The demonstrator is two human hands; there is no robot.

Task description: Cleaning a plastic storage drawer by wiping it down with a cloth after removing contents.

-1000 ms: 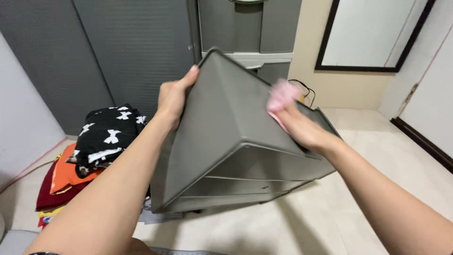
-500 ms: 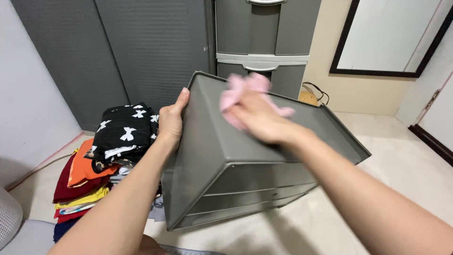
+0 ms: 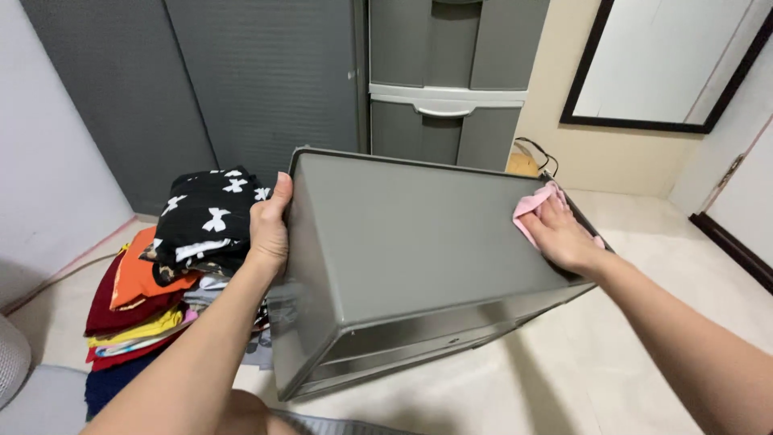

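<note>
I hold a grey plastic drawer bin (image 3: 403, 242) upside down and tilted, its flat bottom facing me. My left hand (image 3: 270, 225) grips its left rim, thumb on the bottom face. My right hand (image 3: 560, 234) presses a pink cloth (image 3: 531, 205) against the bin's right edge.
A stack of folded clothes (image 3: 169, 274), topped by a black piece with white crosses, lies on the floor at the left. A grey drawer unit (image 3: 447, 97) stands behind, next to grey wardrobe doors (image 3: 241, 89). A framed mirror (image 3: 668, 60) leans on the right wall. The floor is pale tile (image 3: 628, 354).
My right hand with the pink cloth swept across the bin's bottom from its middle to the right edge. The bin turned so its bottom faces me more flatly.
</note>
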